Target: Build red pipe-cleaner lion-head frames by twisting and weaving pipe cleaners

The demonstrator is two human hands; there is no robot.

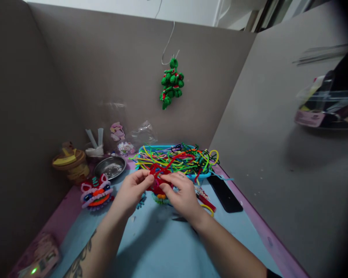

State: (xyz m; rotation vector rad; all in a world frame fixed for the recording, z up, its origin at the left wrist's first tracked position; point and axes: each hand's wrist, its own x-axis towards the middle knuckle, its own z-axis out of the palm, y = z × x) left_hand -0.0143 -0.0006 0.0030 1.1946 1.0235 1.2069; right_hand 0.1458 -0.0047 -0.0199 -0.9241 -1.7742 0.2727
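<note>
Blue table (150,239) — phone (224,193), steel dish (110,167)

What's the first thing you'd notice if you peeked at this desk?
Probably the bright heap of pipe cleaners at the back of the desk. In front of it, the left hand and right hand pinch a red pipe cleaner between them, and a green ornament hangs on the wall above.

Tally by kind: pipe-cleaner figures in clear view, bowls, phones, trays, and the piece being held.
Pipe-cleaner figures: 2 (lion head, green hanging ornament)
Metal bowl: 1
Black phone: 1
Blue tray: 1
Red pipe cleaner, pinched by left hand and right hand: 1
Total: 6
</note>
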